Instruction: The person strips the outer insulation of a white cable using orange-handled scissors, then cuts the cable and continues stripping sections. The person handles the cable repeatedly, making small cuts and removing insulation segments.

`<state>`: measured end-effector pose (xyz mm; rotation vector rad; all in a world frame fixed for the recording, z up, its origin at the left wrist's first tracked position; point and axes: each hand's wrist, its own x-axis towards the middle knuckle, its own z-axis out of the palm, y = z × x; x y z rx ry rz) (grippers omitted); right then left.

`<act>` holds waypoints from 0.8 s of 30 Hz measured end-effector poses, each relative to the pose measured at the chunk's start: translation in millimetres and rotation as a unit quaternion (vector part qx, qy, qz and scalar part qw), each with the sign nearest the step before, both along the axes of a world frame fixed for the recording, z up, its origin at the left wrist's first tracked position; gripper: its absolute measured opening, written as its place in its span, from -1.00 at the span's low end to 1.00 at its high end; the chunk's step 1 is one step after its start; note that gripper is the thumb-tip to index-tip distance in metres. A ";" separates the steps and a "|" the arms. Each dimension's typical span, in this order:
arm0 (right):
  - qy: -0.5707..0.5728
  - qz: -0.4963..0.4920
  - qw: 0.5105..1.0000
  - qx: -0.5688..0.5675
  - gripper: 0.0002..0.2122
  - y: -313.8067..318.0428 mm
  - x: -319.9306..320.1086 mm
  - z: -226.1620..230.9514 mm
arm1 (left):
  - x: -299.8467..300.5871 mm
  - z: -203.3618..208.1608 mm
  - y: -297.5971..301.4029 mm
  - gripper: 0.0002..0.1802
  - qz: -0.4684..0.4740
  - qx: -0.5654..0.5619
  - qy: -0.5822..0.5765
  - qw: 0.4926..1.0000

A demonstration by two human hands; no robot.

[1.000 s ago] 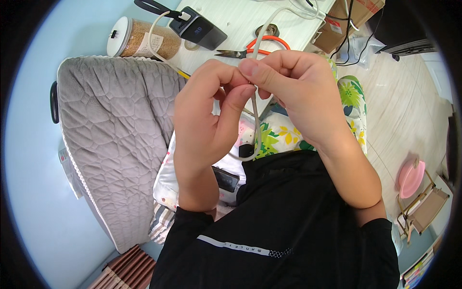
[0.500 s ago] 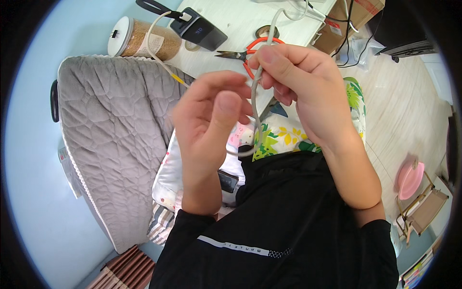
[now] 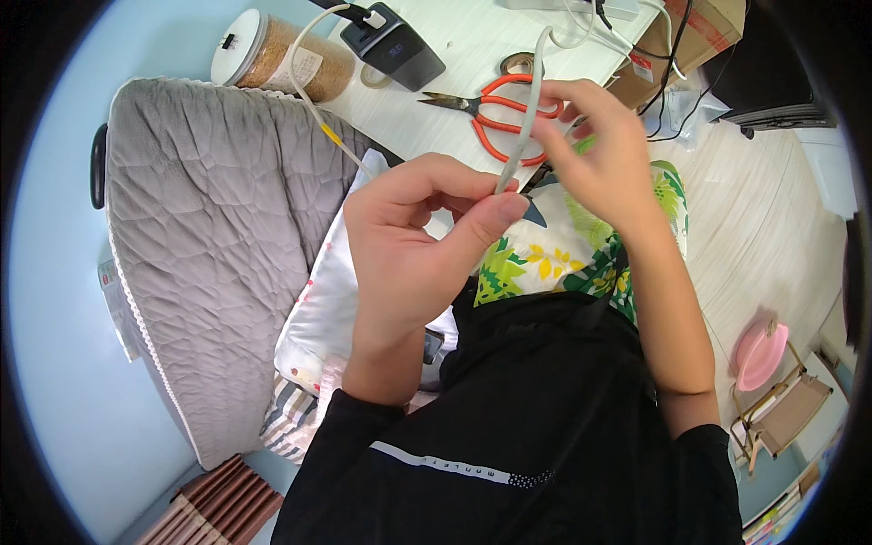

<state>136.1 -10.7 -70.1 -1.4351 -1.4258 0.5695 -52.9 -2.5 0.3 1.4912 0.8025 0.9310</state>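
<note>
My left hand pinches a grey-white cable between thumb and forefinger. From that pinch the cable rises and bends over towards the table's far right. My right hand is beside the upper stretch of the cable, thumb and fingers apart, with no visible hold on it. Behind the cable, red-handled scissors lie on the white table, blades towards the left. A white cord with a yellow band runs from a black power bank down behind my left hand.
A clear jar of tan grains lies on its side at the far left. Tape rolls sit near the scissors. Grey quilted padding fills the left side. A cardboard box and black cords are at right; a pink basin stands beyond.
My left hand has moved right and closed on the cable. The right hand has let go of it and shifted slightly right. The view has shifted a little.
</note>
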 end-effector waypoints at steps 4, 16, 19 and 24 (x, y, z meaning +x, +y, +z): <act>-0.264 -0.023 0.964 0.000 -0.65 11.5 -14.2 -32.0 | 0.8 -3.7 0.0 -0.83 -0.009 -0.010 -0.015 1.000; -0.291 0.096 0.931 -0.201 -0.75 22.6 -9.6 -5.9 | 9.5 -8.4 5.7 -0.83 -0.024 -0.089 -0.107 0.990; -0.051 0.120 0.943 -0.306 -0.71 -23.4 10.9 7.2 | 13.9 -11.1 3.1 -0.79 -0.024 -0.105 -0.128 0.986; 0.317 0.028 0.921 -0.225 -0.66 -109.3 24.8 -19.3 | 34.8 -6.0 3.8 -0.70 -0.056 -0.126 -0.087 0.987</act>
